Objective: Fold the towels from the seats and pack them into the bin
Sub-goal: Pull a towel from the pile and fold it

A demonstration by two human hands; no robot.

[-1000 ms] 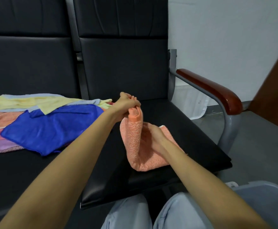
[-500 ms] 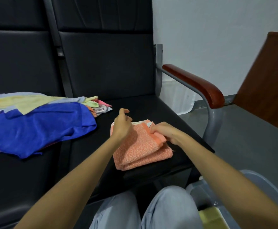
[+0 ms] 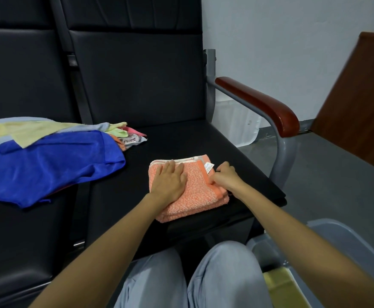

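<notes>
A folded orange towel (image 3: 200, 196) lies on the right black seat (image 3: 181, 143), near its front edge. My left hand (image 3: 169, 181) presses flat on its left half with straight fingers. My right hand (image 3: 225, 176) has its fingers curled at the towel's right edge, pinching the folded border beside a small white label. A heap of unfolded towels lies on the left seat, with a blue one (image 3: 48, 165) on top and yellow and pale blue ones (image 3: 26, 130) behind it. The grey bin (image 3: 341, 238) stands at the lower right, with a yellow-green towel (image 3: 279, 283) inside.
A red-brown armrest (image 3: 259, 103) on a grey metal frame borders the right seat. A brown wooden panel (image 3: 359, 103) stands at the far right over grey floor. My knees in light blue trousers (image 3: 188, 281) fill the bottom middle.
The orange towel was held up and folded over, then laid flat on the seat. My left hand came down flat on it and my right hand moved to its right edge.
</notes>
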